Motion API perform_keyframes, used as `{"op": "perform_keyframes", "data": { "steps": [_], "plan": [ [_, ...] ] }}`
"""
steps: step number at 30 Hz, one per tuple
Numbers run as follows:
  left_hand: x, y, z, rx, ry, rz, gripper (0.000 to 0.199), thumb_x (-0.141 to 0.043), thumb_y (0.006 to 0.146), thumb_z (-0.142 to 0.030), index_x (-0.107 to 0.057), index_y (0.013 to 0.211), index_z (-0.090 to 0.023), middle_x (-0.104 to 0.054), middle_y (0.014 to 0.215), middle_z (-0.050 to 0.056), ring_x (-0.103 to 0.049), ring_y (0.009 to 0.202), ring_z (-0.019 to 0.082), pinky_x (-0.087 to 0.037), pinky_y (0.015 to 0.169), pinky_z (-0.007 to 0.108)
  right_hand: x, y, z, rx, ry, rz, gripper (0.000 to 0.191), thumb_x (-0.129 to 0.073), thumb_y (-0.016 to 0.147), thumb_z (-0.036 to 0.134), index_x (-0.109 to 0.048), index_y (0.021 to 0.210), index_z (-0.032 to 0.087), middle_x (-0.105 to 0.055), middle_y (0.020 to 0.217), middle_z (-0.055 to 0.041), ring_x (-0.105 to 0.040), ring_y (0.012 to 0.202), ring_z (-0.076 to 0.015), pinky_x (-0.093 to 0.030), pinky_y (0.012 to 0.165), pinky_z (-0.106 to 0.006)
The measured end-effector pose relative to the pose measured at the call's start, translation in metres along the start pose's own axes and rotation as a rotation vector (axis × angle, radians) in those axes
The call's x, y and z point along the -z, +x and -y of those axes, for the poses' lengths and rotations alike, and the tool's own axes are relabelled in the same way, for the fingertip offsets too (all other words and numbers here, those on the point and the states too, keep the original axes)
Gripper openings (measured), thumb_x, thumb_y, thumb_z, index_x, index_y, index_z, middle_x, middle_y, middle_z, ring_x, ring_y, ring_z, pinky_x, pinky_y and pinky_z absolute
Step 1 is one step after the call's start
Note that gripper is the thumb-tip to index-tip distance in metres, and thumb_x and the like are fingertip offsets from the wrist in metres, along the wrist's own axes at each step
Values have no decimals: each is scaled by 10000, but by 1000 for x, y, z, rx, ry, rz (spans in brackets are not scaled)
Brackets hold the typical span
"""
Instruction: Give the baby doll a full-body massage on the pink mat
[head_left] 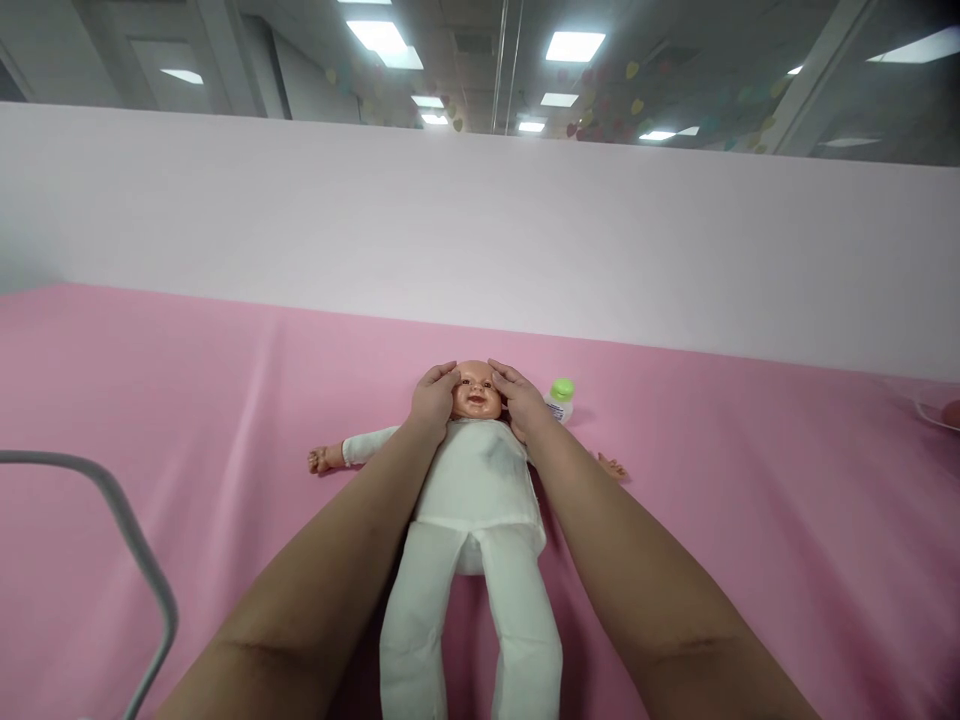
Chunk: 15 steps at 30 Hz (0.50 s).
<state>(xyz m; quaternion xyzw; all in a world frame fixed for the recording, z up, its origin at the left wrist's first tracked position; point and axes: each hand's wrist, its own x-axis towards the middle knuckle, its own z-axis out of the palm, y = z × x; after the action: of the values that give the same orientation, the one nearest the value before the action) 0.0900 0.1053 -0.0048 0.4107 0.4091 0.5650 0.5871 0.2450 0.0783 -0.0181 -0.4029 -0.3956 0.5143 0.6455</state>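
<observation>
A baby doll point(475, 470) lies on its back on a pink sheet, dressed in a white cloth top and trousers, its arms out to the sides. My left hand point(435, 398) rests along one side of the doll's head, fingers stretched toward the temple. Against the opposite side lies my right hand point(520, 398), its fingertips at the brow. The head sits between both palms; my thumbs are hard to make out. Just beyond my right hand stands a small bottle point(560, 399) with a green cap, partly hidden by that hand.
Pink sheeting point(247, 400) covers the surface around the doll. A white padded wall point(480, 230) runs along the far side. At the lower left a grey curved tube point(139, 545) rises into view. A clear dish-like object point(934, 408) lies at the right edge.
</observation>
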Motion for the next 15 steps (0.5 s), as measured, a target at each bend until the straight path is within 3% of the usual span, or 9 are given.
{"op": "perform_keyframes", "data": {
  "steps": [7, 11, 15],
  "plan": [
    [3, -3, -3, -6, -32, 42, 389, -725, 782, -218, -711, 1170, -187, -745, 1138, 105, -715, 1005, 225, -580, 926, 371, 7, -6, 9, -117, 45, 65, 633, -774, 787, 280, -635, 1402, 332, -659, 1440, -29, -643, 1275, -258, -493, 1155, -466],
    [5, -6, -1, -42, 5, 105, 546, -821, 720, -275, -654, 1235, -201, -711, 1176, 105, -717, 997, 240, -589, 885, 370, 1, -8, 7, -72, 40, 114, 683, -807, 769, 301, -585, 1414, 330, -655, 1407, -37, -650, 1256, -258, -515, 1132, -454],
    [7, -5, 1, -54, 64, 138, 693, -884, 684, -332, -604, 1310, -228, -664, 1266, 120, -715, 1064, 270, -591, 882, 376, -6, -5, 2, -61, -19, 84, 798, -829, 760, 362, -481, 1477, 336, -619, 1404, -59, -664, 1226, -269, -550, 1081, -454]
  ]
}}
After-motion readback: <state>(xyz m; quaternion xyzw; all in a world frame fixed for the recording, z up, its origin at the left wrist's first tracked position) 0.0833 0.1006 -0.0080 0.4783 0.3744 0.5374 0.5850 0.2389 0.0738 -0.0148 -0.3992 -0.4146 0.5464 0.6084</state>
